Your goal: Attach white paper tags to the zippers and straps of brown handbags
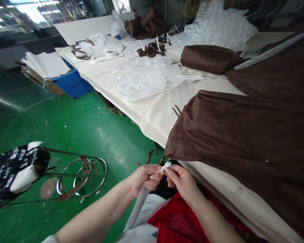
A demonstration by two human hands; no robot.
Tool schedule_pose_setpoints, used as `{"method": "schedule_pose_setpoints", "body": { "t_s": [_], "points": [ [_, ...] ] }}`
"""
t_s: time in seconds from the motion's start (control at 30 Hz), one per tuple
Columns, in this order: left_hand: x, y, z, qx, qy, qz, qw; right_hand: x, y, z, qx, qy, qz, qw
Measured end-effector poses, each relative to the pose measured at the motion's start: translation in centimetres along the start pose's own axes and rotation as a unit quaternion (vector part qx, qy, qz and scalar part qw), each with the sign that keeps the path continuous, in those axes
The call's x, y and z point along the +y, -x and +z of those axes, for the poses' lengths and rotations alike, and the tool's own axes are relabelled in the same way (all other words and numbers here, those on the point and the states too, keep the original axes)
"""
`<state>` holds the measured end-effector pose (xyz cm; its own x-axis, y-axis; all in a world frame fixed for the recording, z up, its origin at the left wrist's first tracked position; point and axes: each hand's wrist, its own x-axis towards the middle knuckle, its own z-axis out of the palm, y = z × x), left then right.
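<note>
A white strip runs up from my lap to my fingers and on to a small metal fitting at the near left corner of a brown leather-like bag. My left hand is closed on the strip. Right beside it, my right hand pinches the strip's upper end just below the fitting. The fingertips of both hands almost touch. The bag lies on the cream-covered table, its corner at the table's edge.
Clear plastic, a brown rolled piece and small brown parts lie on the table. A blue crate stands on the floor beyond. At left is a stool with metal rings. A person is partly visible behind the bubble wrap.
</note>
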<state>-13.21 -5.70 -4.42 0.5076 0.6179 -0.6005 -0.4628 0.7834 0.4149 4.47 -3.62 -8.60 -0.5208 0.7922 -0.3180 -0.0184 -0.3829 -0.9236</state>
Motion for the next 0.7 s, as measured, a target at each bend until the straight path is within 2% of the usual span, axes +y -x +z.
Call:
{"method": "schedule_pose_setpoints", "body": {
  "t_s": [0.3, 0.47, 0.57, 0.63, 0.7],
  "points": [
    [0.0, 0.0, 0.0, -0.105, 0.112, -0.112, 0.982, -0.5, -0.1, 0.1, 0.020, -0.011, 0.015, 1.000],
    [0.4, -0.1, 0.4, -0.141, 0.083, -0.158, 0.974, -0.9, -0.3, 0.3, 0.027, -0.037, 0.037, 0.998],
    [0.2, -0.2, 0.8, -0.163, 0.063, -0.171, 0.970, -1.2, -0.1, 0.8, 0.010, -0.098, 0.051, 0.994],
    [-0.4, 0.0, 1.0, -0.140, 0.016, -0.166, 0.976, -1.5, 0.1, 1.2, -0.011, -0.162, 0.054, 0.985],
    [-1.2, 0.7, 0.7, -0.070, -0.075, -0.131, 0.986, -1.8, 0.4, 1.5, -0.005, -0.227, 0.052, 0.973]
  ]
}}
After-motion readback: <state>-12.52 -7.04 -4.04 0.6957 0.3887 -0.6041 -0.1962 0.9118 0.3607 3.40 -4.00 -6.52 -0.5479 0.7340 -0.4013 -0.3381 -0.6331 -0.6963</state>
